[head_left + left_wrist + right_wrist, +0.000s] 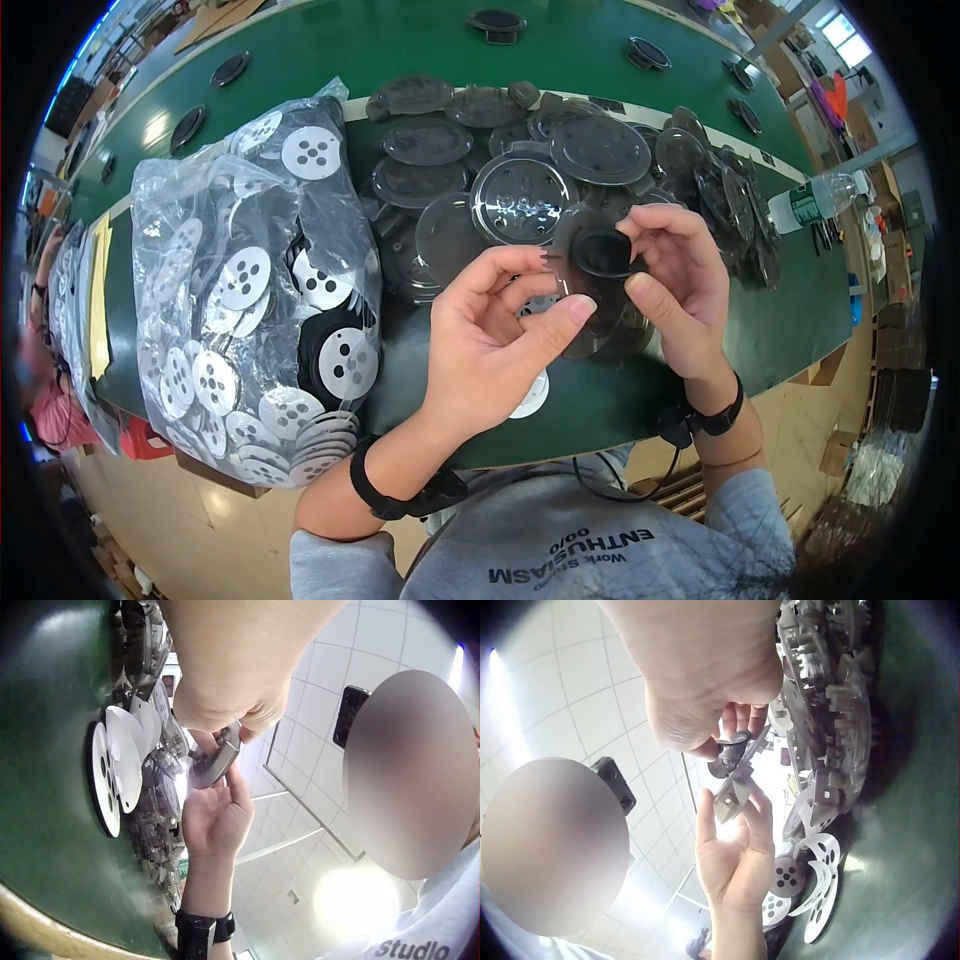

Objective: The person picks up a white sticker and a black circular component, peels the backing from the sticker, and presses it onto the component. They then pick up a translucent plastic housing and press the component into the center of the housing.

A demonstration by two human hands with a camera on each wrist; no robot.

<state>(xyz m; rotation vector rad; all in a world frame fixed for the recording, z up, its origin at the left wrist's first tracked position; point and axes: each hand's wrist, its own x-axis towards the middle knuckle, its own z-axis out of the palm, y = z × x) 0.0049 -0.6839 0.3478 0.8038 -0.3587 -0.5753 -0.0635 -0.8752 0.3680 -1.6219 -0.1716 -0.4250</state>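
Above the table, the left hand (500,335) pinches the edge of a translucent dark round part (575,240) between thumb and fingers. The right hand (685,285) grips a small black round piece (603,253) against that part's face. In the right wrist view the black piece (729,757) lies beside the tilted disc, whose square bracket (731,799) is at the left hand's fingertips (707,796). The left wrist view shows the grey part (216,763) between both hands. Whether the black piece is attached to the disc cannot be told.
A clear bag (215,300) of white discs with holes stands at the left. Many translucent dark round parts (600,150) are piled behind the hands. A water bottle (815,203) lies at the right. Finished-looking black round parts (497,22) stand along the green table (350,45).
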